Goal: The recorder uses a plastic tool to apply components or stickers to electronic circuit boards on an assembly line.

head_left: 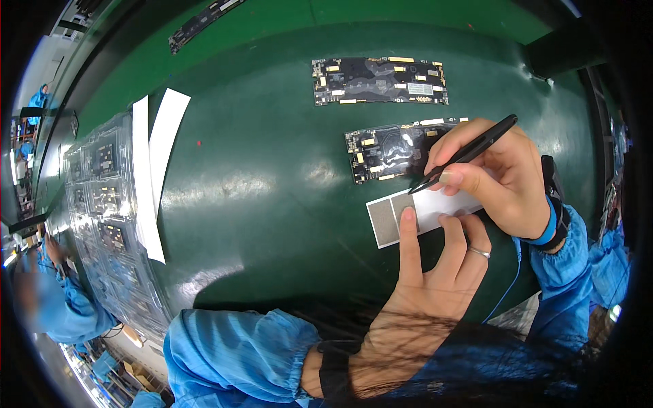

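Observation:
A white backing strip (424, 216) with grey rectangular pads (385, 222) lies on the green table. My left hand (425, 299) has its fingers spread; the index fingertip presses on a grey pad and the other visible fingertips rest on the strip's right part. Its thumb is hidden. In my right hand (500, 173) is a slim black pair of tweezers (479, 144), the pointed tip at the strip's upper edge, close to my left index finger. Just beyond, a black circuit board (389, 153) under clear film lies partly behind my right hand.
A second circuit board (377, 81) lies farther back, another board (201, 26) at the far left. Two white paper strips (166, 139) rest beside clear plastic trays (139, 272) of boards. A blue cord (509, 292) hangs from my right wristband. A co-worker in blue (68, 306) is at left.

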`<state>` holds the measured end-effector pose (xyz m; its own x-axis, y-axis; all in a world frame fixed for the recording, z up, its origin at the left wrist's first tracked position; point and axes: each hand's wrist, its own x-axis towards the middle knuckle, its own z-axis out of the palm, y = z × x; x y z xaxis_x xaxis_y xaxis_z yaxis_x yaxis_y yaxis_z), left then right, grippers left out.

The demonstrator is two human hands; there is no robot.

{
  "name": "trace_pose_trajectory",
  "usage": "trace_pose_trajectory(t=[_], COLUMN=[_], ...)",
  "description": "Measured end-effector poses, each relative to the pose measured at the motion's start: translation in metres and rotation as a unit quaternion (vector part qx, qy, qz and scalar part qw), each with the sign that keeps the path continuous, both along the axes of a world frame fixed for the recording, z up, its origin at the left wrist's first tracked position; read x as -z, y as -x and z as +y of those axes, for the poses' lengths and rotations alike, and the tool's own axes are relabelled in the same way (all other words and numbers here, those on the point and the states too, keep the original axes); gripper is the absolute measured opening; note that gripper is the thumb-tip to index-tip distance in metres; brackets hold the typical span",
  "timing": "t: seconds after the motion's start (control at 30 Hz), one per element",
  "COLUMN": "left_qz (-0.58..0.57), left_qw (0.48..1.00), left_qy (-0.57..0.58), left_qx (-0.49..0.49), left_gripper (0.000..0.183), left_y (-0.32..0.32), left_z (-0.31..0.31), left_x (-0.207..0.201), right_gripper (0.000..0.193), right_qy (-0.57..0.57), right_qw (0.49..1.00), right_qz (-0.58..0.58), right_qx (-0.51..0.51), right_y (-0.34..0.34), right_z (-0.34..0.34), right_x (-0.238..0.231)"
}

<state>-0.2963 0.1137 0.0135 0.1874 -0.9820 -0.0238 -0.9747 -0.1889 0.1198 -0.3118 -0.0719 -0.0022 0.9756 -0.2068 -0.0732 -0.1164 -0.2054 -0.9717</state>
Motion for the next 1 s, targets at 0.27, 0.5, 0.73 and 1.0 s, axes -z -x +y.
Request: trace_pose_trajectory(t=[0.27,0.5,0.73,1.0], left_qz=[0.069,0.089,0.072,0.069], left_qw=[0.997,0.994,0.995,0.995], left_qy=[0.036,0.065,0.010,0.013], left_qx=[-0.017,-0.026,-0.069,-0.077], left_gripper=[0.041,0.050,0.084,0.081], left_y=[-0.002,-0.021,-0.030,-0.030], left_z=[-0.003,-0.014,-0.017,-0.018], left_x=[-0.002,-0.010,0.002,0.002], right_gripper=[0.018,0.018,0.016,0.018], right_qy=[-0.097,-0.038,-0.040,-0.032], right_qw=[0.993,0.995,0.996,0.997], right_qz=[-0.017,-0.010,-0.018,-0.005], right_qx=[0.072,0.089,0.072,0.073], right_y=[-0.001,-0.009,-0.018,-0.022], right_z=[-0.013,-0.045,-0.036,-0.037], right_x=[-0.015,-0.001,-0.002,-0.003])
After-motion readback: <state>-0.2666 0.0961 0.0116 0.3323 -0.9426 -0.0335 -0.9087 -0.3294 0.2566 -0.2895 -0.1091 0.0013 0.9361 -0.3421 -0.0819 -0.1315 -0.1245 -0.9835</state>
